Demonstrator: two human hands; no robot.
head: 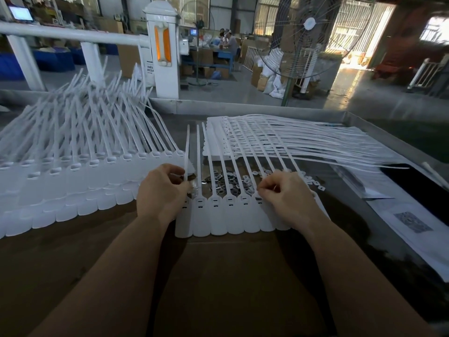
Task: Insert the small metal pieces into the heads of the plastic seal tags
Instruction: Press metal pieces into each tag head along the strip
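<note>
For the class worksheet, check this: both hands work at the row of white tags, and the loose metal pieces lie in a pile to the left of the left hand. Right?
Not quite. In the head view the metal pieces lie between the left hand and right hand, behind the tags. The rest holds.

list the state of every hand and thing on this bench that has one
left hand: fingers curled, pinching at the leftmost tag's head
right hand: fingers curled over a tag head, contents hidden
connected strip of white plastic seal tags: flat, tails pointing away
small metal pieces: loose pile beneath the tails
white tag stack on the left: overlapped, tails raised
standing wire-cage fan: cannot tell if running
</note>
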